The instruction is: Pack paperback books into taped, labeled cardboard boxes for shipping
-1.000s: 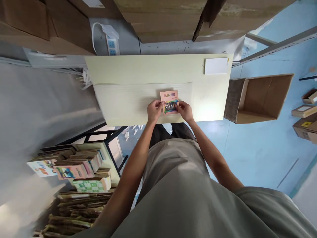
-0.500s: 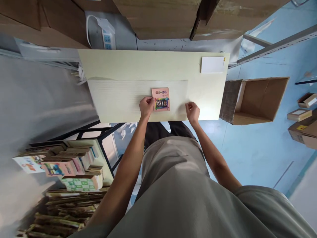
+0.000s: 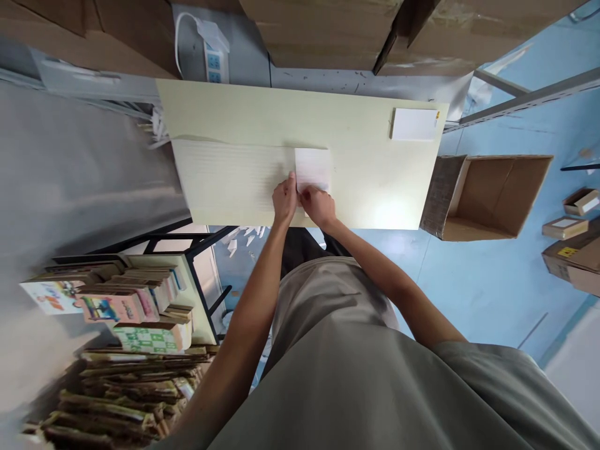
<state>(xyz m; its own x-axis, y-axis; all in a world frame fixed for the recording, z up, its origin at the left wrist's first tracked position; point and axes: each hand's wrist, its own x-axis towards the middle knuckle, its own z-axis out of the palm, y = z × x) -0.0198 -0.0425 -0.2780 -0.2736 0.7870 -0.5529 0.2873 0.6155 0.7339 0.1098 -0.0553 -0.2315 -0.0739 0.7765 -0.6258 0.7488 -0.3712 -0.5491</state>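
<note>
we have both hands together near the front edge of a cream tabletop (image 3: 370, 178), working at a flat, square-cornered booklet (image 3: 312, 165) that lies under a white layer, with a faint pinkish tint coming through. the ridged white wrapping sheet (image 3: 229, 175) stretches from it toward the tabletop's left end. our left hand (image 3: 285, 197) is at the booklet's left edge, thumb pointing away from us and fingers curled. our right hand (image 3: 317, 205) lies over the booklet's near part, fingers bunched and close to the left hand. the fingertips are mostly hidden, so we cannot fairly tell whether either hand pinches the sheet or only presses on it. a flat white box (image 3: 414, 124) sits in the far right corner of the tabletop. past the right end stands an open cardboard box (image 3: 497, 197); to our left, books (image 3: 112, 306) fill a shelf.
</note>
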